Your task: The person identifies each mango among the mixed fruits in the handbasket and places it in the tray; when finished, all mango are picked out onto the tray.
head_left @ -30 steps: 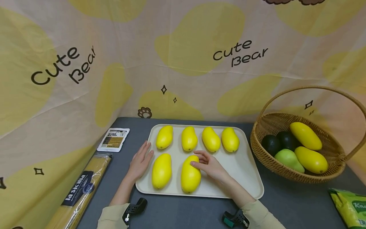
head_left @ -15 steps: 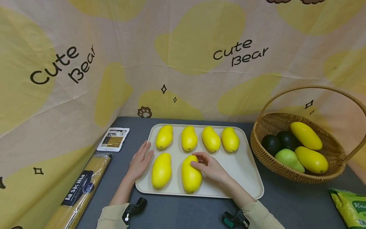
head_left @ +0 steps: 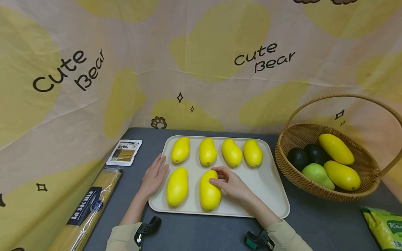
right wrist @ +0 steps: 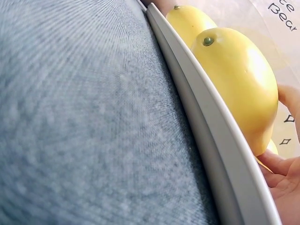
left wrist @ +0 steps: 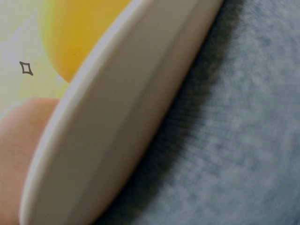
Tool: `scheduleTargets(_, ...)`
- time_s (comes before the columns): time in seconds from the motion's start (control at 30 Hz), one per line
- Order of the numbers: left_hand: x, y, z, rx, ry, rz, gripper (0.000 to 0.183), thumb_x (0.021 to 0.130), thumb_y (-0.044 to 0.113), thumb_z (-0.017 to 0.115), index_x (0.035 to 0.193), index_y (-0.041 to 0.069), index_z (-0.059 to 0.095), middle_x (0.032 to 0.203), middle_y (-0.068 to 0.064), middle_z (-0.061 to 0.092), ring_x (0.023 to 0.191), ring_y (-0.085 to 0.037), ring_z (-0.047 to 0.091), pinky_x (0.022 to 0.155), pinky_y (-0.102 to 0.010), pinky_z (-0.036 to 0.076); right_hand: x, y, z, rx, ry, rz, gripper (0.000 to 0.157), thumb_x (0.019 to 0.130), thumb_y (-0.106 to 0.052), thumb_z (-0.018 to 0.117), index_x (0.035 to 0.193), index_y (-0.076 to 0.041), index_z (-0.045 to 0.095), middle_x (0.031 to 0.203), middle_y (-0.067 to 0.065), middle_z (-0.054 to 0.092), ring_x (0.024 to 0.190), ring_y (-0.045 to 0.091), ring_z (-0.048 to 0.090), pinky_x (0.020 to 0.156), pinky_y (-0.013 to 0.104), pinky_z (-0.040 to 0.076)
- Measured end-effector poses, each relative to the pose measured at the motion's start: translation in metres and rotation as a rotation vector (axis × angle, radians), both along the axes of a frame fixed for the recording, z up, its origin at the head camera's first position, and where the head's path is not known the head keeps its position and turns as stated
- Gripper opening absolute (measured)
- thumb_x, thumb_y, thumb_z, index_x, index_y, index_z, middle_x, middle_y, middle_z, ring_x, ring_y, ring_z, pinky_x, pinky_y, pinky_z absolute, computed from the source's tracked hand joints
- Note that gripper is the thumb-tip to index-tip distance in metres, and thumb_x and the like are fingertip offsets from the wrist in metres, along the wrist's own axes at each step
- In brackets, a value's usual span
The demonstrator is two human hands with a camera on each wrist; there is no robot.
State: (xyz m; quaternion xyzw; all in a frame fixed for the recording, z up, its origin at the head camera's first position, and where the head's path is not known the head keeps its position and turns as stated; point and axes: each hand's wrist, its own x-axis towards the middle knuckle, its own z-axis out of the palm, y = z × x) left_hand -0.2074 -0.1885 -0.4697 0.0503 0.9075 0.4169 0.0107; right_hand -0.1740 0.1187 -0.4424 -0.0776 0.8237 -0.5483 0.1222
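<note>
On a cream tray [head_left: 260, 191] lie several yellow mangoes in two rows. My right hand [head_left: 233, 184] holds the front-right mango [head_left: 209, 195] at its upper end, thumb on top and fingers round the far side. That mango rests on the tray; the right wrist view has its stem end [right wrist: 208, 42] toward the camera. My left hand [head_left: 154, 177] rests with fairly straight fingers on the tray's left rim, beside another front mango [head_left: 177, 188] but apart from it. In the left wrist view the tray wall [left wrist: 122, 108] hides most of that hand.
A wicker basket [head_left: 314, 188] to the right holds dark avocados [head_left: 298, 158], a green pear-like fruit [head_left: 318, 175] and two mangoes [head_left: 336, 149]. Left of the tray lie a white-edged packet [head_left: 124, 152] and a spaghetti pack [head_left: 91, 205]. A green-yellow bag [head_left: 381, 225] is at the lower right.
The mango under my right hand has shifted slightly to the right and turned a little, and the right fingers have moved slightly with it. My left hand stays in place.
</note>
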Motion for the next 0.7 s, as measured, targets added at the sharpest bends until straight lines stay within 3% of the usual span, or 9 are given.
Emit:
scheduleTargets(0.43,0.0,0.001,0.003,0.001,-0.008,-0.006,0.059,0.106,0.04,0.036,0.154,0.006,0.028,0.163,-0.012,0.012,0.146,-0.038,0.011,0.111,-0.064,0.008,0.001,0.002,0.002,0.001,0.041,0.005,0.048,0.091,-0.033,0.07,0.132,-0.011,0.057,0.117,0.003,0.062,0.104,0.018,0.057,0.091,0.036,0.045)
scheduleTargets(0.57,0.0,0.001,0.003,0.001,-0.003,-0.006,0.059,0.106,0.039,0.037,0.154,0.006,0.028,0.162,-0.012,0.012,0.146,-0.039,0.012,0.112,-0.064,0.008,0.001,0.005,0.004,-0.052,0.06,-0.094,0.039,0.092,-0.033,0.069,0.124,-0.012,0.063,0.111,0.004,0.065,0.096,0.02,0.06,0.076,0.03,0.051)
scheduleTargets(0.7,0.001,0.001,0.002,-0.001,-0.007,-0.005,0.06,0.105,0.04,0.037,0.154,0.007,0.027,0.163,-0.012,0.011,0.146,-0.04,0.011,0.111,-0.064,0.008,-0.002,0.01,0.012,-0.118,0.123,-0.223,0.023,0.095,-0.026,0.066,0.109,-0.009,0.068,0.102,0.01,0.066,0.088,0.025,0.059,0.065,0.025,0.05)
